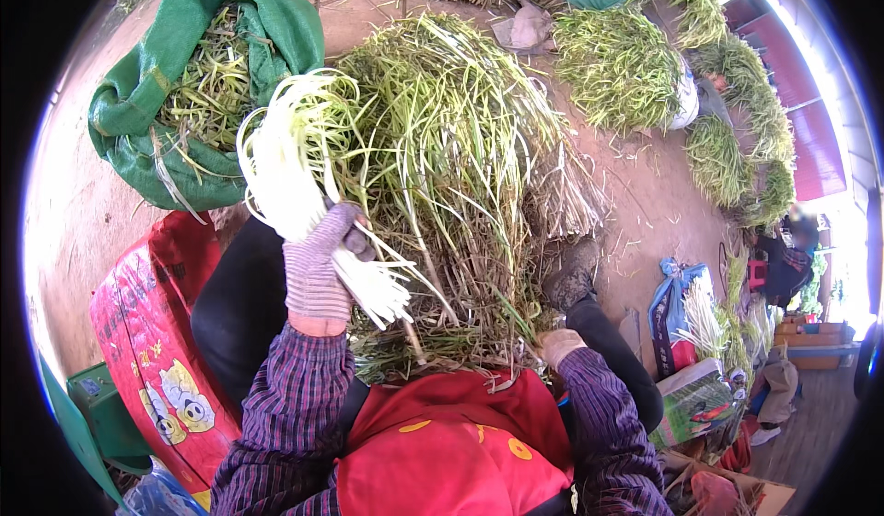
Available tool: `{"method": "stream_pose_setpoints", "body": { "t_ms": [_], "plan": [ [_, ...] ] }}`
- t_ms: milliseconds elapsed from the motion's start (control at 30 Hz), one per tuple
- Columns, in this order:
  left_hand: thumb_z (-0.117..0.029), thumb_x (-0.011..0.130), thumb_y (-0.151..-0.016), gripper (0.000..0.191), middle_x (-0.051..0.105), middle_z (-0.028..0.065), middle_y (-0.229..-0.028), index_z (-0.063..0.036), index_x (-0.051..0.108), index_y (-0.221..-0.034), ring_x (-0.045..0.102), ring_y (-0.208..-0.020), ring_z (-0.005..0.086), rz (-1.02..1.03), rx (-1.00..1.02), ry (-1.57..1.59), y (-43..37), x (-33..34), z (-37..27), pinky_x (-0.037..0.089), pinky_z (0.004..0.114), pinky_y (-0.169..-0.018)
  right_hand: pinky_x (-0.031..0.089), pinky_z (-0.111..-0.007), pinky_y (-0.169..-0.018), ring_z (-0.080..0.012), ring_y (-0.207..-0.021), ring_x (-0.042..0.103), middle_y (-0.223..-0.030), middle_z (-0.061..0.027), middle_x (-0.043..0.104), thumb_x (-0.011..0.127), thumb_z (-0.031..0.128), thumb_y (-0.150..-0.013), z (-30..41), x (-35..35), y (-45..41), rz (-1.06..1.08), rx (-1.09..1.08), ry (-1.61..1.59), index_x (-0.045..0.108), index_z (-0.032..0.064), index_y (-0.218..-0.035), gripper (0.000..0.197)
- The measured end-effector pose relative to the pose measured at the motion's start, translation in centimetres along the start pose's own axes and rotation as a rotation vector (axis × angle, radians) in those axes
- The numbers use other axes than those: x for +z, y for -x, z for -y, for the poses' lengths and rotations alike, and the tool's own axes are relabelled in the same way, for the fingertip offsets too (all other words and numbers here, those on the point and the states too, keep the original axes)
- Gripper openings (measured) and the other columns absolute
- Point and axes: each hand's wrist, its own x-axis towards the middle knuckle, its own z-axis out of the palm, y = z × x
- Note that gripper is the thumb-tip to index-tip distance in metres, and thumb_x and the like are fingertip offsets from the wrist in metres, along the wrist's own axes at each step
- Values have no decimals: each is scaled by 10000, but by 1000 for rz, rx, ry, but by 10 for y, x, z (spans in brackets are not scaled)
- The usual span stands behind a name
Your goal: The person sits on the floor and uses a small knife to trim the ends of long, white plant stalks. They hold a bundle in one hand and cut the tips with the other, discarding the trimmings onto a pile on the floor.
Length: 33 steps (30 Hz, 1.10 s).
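My left hand (328, 253), in a striped knit glove, is closed round a bundle of white-stalked leafy vegetable (283, 171); its pale green tops curl over at the upper end and the white stems stick out at the lower right. A large heap of long green stalks (442, 115) lies before me, with dry roots and trimmings down to my red apron (456, 447). My right hand (558, 348), also gloved, is low at the heap's right edge beside my knee, its fingers largely hidden among the leaves, so its hold cannot be made out.
A green woven sack (131, 102) of leaf scraps stands at upper left, a red sack (166, 350) by my left leg. More stalk bundles (615, 67) lie at upper right. A blue bag (663, 309) and cardboard box (760, 488) are at right. A person (787, 264) is farther off.
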Motion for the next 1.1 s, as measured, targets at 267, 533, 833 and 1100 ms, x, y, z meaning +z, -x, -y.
{"method": "stream_pose_setpoints", "body": {
  "t_ms": [267,533,833,1100],
  "plan": [
    [-68,564,-890,131,561,41,-785,-55,504,-1006,475,-554,64,78,-132,18,0,-1,19,440,232,-490,503,-356,-821,-258,-962,627,-1130,-101,617,556,435,-887,104,-105,32,-761,-542,-822,518,116,-1225,466],
    [-93,561,-898,108,551,42,-787,-58,504,-984,475,-563,80,83,-206,26,-1,-6,28,439,242,-484,446,-213,-486,-57,-509,510,-782,-11,635,607,252,-905,118,-69,39,-284,-638,-1535,637,61,-1015,222],
    [-105,569,-894,96,558,26,-771,-59,521,-962,490,-547,78,84,-273,78,12,6,41,448,246,-465,405,-187,-431,-51,-452,483,-747,-32,647,500,184,-961,135,-71,52,-219,-657,-1509,593,9,-1083,233],
    [-147,591,-897,102,589,30,-725,-74,532,-934,540,-512,97,133,-340,121,20,16,48,499,254,-454,420,-213,-482,-52,-515,488,-870,-23,624,607,158,-897,115,-82,69,-932,-582,-1281,528,59,-1204,332]
  ]
}}
